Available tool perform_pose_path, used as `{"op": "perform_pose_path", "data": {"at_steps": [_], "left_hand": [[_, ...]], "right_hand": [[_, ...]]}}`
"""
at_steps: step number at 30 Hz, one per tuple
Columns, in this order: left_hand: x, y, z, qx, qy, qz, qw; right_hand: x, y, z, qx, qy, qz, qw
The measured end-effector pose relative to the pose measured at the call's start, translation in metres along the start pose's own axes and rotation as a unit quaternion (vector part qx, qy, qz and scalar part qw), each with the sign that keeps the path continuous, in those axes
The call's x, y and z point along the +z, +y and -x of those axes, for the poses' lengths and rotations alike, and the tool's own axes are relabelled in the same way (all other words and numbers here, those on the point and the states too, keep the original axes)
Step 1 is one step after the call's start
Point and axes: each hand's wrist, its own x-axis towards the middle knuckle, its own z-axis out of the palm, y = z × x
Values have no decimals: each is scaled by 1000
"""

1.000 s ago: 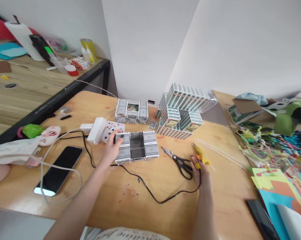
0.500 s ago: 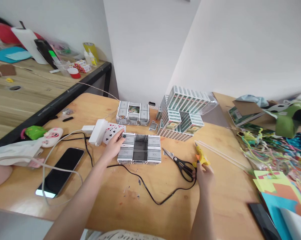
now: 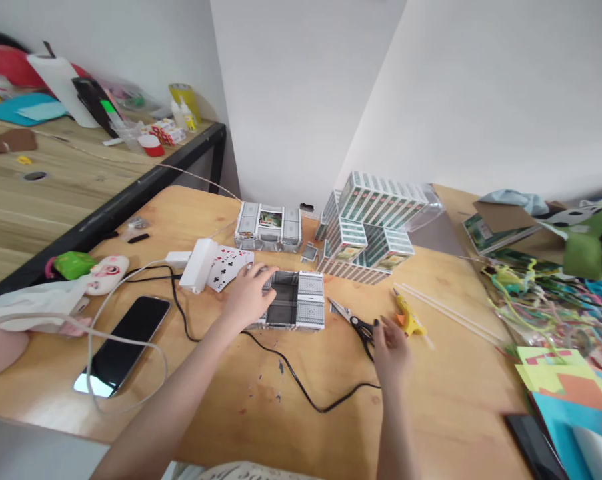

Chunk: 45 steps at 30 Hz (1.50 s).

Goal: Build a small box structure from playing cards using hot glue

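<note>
My left hand lies over the left part of a box built from grey patterned playing cards, its fingers apart and covering that end. The box has a dark hollow middle. My right hand hovers at the handles of the black-handled scissors, partly hiding them. Its fingers are loosely bent and apart, with nothing visible in them. Just beyond it a yellow hot glue gun lies on the table. Behind the box stands a second grey card box, and loose playing cards lie left of it.
A tall structure of green-and-white cards stands at the back. A black cord loops across the front. At left are a white power adapter and a phone; at right, clear glue sticks, coloured paper and tangled craft strands.
My right hand has let go of the glue gun and moved left to the scissors handles. My left hand has shifted right, from the box's edge onto its left part.
</note>
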Motion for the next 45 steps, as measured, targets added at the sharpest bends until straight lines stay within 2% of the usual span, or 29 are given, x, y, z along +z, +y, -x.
{"op": "perform_pose_path", "data": {"at_steps": [4,6,8,10,12,13,14,17,20,23,25,27,30,32,35,37,39,42,45], "left_hand": [[-1,2,1,-13,0,11,1000],[-4,-3,1,-10,3,55,998],[-8,-18,1,-20,25,118,993],[-11,-40,1,-51,82,132,987],[-9,-63,2,-91,104,44,989],[-7,-72,2,-111,96,-13,989],[-5,-79,3,-121,75,-66,988],[2,-81,6,-75,-4,-183,980],[1,-69,7,-45,-43,-238,969],[-5,-64,9,-42,-67,-240,968],[-9,-66,12,-55,-79,-233,968],[-11,-71,15,-55,-88,-220,970],[-11,-77,18,-43,-81,-184,979],[-12,-78,18,-54,-79,-170,981],[-15,-75,18,-105,-91,-183,973],[-19,-72,18,-143,-90,-200,965],[-23,-68,20,-164,-66,-213,961],[-27,-66,24,-191,7,-207,960],[-32,-64,28,-244,101,-113,958]], "right_hand": [[48,-32,34,-84,-134,-134,978],[67,-43,47,-145,-200,-138,959],[78,-49,54,-179,-220,-105,953],[82,-49,56,-184,-216,-77,956],[83,-47,56,-179,-212,-67,959],[83,-45,55,-178,-211,-66,959],[83,-44,55,-178,-209,-67,959],[84,-43,55,-179,-203,-77,960],[79,-42,53,-178,-220,-92,955],[60,-32,43,-151,-213,-106,959],[41,-19,30,-124,-138,-49,981],[21,-4,14,-130,-85,58,986],[1,14,-7,-169,-99,236,952],[-2,19,-15,-187,-124,316,922],[1,17,-17,-208,-163,385,884],[3,14,-14,-222,-175,404,870],[2,12,-10,-222,-157,407,872],[-2,12,-6,-192,-124,390,892],[-6,14,-2,-173,-145,388,893]]}}
